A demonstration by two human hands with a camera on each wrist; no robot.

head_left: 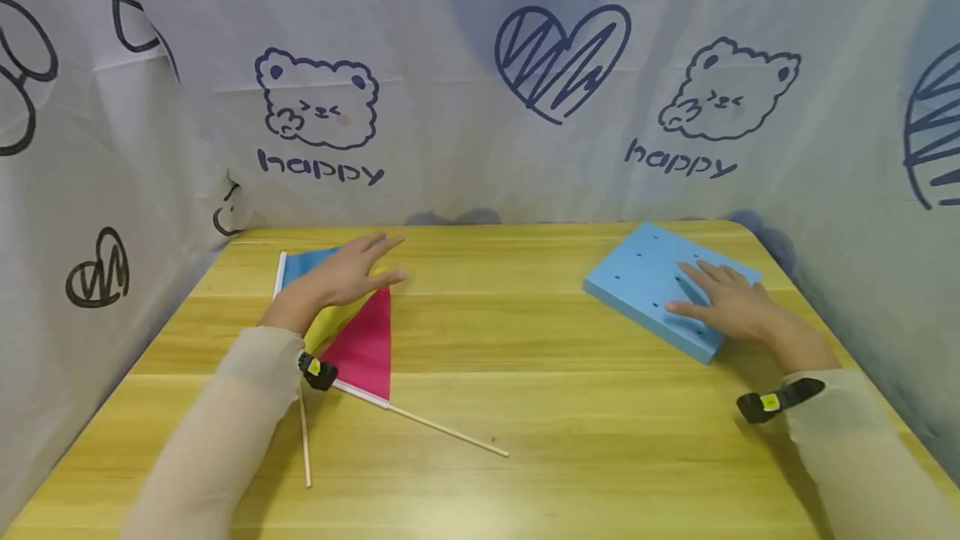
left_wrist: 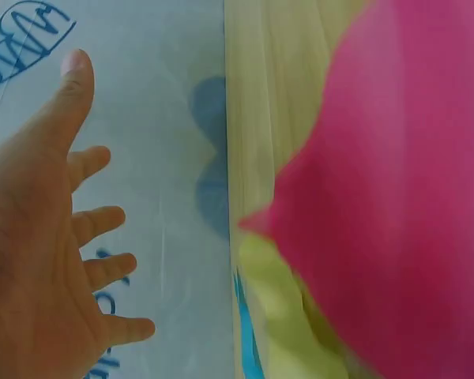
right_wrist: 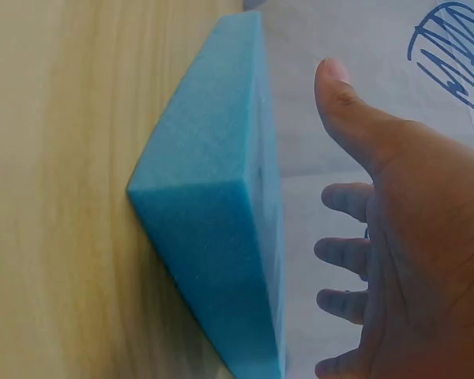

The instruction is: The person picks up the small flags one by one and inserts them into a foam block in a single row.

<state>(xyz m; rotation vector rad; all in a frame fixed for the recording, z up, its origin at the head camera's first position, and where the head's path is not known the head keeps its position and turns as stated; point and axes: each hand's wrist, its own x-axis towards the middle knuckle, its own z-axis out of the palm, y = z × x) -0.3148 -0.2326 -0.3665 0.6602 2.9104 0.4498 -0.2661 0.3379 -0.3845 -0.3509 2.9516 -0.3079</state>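
Observation:
My left hand (head_left: 347,272) hovers over a small pile of flags, its fingers extended and holding nothing. Topmost at the front lies a pink flag (head_left: 365,348) with a white sleeve on a thin wooden stick (head_left: 450,432). Parts of a yellow flag (head_left: 324,328) and a blue flag (head_left: 309,260) show around it; my forearm hides the rest. At the right, a light blue foam block (head_left: 637,277) with several small holes lies flat. Over it is my right hand (head_left: 726,300), fingers spread; the right wrist view shows a gap between palm and block (right_wrist: 197,229).
A second wooden stick (head_left: 305,440) points toward the front from under my left forearm. The wooden table (head_left: 525,340) is bordered at the back and sides by white cloth (head_left: 450,148) printed with bears and hearts. Both wrists wear black straps.

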